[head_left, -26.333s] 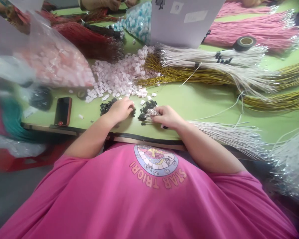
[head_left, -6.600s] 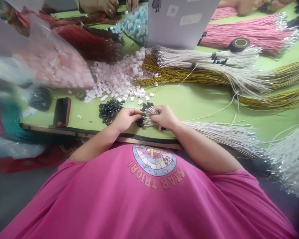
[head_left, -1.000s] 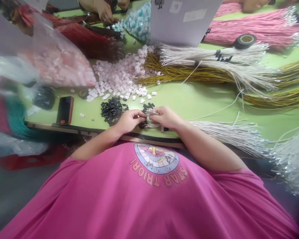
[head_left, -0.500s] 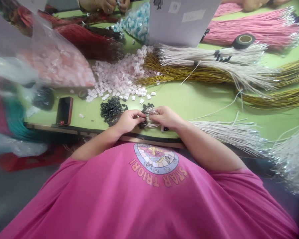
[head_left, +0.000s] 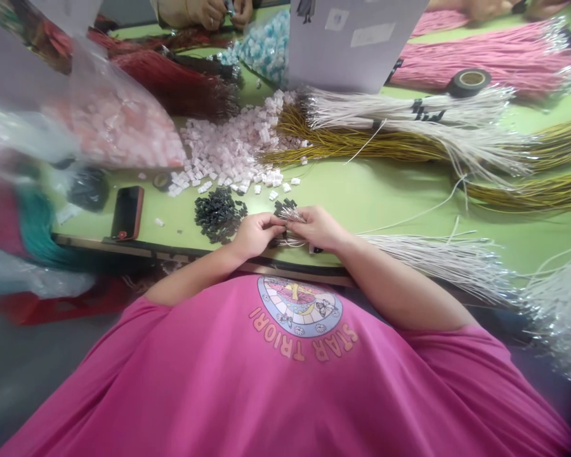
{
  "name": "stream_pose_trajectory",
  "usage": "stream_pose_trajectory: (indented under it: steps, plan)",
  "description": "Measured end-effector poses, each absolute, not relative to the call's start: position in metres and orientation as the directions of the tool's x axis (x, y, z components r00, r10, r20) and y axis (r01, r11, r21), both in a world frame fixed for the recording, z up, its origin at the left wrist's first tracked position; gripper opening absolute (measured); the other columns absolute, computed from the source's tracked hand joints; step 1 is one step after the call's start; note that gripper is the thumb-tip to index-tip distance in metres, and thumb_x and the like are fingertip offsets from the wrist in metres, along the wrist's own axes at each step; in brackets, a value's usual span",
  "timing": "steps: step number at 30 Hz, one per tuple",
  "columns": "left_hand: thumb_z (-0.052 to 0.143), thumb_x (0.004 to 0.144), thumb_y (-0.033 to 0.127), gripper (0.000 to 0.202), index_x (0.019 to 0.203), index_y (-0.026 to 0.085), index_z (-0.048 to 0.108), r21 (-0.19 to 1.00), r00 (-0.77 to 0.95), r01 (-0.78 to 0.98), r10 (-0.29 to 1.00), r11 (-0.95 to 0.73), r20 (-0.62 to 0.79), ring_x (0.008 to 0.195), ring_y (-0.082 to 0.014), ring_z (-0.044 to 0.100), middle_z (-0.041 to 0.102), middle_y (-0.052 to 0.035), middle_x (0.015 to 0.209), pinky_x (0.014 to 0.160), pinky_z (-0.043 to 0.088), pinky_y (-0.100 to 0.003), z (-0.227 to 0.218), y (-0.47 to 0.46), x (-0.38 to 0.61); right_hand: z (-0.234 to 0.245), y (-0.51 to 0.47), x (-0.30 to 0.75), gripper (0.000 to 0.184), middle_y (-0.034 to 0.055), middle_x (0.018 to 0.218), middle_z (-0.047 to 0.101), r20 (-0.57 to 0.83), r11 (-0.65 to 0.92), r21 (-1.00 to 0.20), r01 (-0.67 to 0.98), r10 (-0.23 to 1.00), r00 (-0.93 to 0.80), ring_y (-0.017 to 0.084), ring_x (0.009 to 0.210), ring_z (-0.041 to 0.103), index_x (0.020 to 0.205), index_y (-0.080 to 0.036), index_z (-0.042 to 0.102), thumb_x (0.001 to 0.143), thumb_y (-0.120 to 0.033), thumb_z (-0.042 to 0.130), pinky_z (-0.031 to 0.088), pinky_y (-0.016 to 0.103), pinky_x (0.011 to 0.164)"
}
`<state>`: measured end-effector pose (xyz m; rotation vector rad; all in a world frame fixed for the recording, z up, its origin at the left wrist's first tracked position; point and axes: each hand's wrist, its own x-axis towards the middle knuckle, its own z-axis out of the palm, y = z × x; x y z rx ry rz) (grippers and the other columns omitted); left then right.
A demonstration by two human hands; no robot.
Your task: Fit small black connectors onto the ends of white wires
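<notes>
My right hand [head_left: 320, 227] is closed around the tips of a bundle of white wires [head_left: 433, 257], which trails off to the right under my forearm. Silvery terminals stick out past its fingers. My left hand [head_left: 259, 233] pinches at those wire ends with thumb and forefinger; whatever small piece sits between them is too small to make out, though dark bits show there. Just left of the hands lies a heap of small black connector housings [head_left: 217, 214]. A smaller cluster of black housings [head_left: 285, 206] shows right behind my fingertips.
White connector housings [head_left: 238, 143] are piled behind the black heap, beside a plastic bag of pinkish housings [head_left: 124, 130]. A phone [head_left: 127, 212] lies at left. Yellow wires [head_left: 400, 145], pink wires [head_left: 476, 57] and a black tape roll [head_left: 469, 81] lie behind. Another person's hands [head_left: 219, 13] work across the table.
My left hand has moved slightly right, its fingertips now meeting the wire ends at my right hand. The whole view has shifted a little.
</notes>
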<state>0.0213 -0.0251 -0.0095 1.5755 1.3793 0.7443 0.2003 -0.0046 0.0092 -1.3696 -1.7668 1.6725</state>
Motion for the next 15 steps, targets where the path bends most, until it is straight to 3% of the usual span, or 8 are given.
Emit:
stream_pose_trajectory:
  steps: [7,15]
  plan:
    - [0.063,0.076,0.024,0.012,0.082,0.017,0.071,0.870,0.250,0.492,0.962,-0.029,-0.109,0.073,-0.0147,0.064,0.071,-0.0024,0.081,0.072,0.050,-0.027,0.001,-0.026,0.012,0.006,-0.005,0.202,0.020,-0.0034,0.057,0.050,-0.342,-0.165,-0.917,0.364,0.795,-0.501,0.006,0.039,0.045,0.080,-0.016,0.061,0.078,-0.035,0.056,0.038,0.019,0.031]
    - [0.067,0.072,0.026,0.019,0.086,0.014,0.071,0.933,0.251,0.328,0.939,0.147,-0.237,0.075,-0.0157,0.064,0.072,-0.0055,0.085,0.075,0.050,-0.031,-0.006,-0.018,0.001,0.015,0.003,0.212,0.026,0.0017,0.072,0.063,-0.342,-0.185,-0.923,0.338,0.797,-0.497,0.011,0.052,0.056,0.086,-0.015,0.067,0.070,-0.036,0.066,0.046,0.022,0.038]
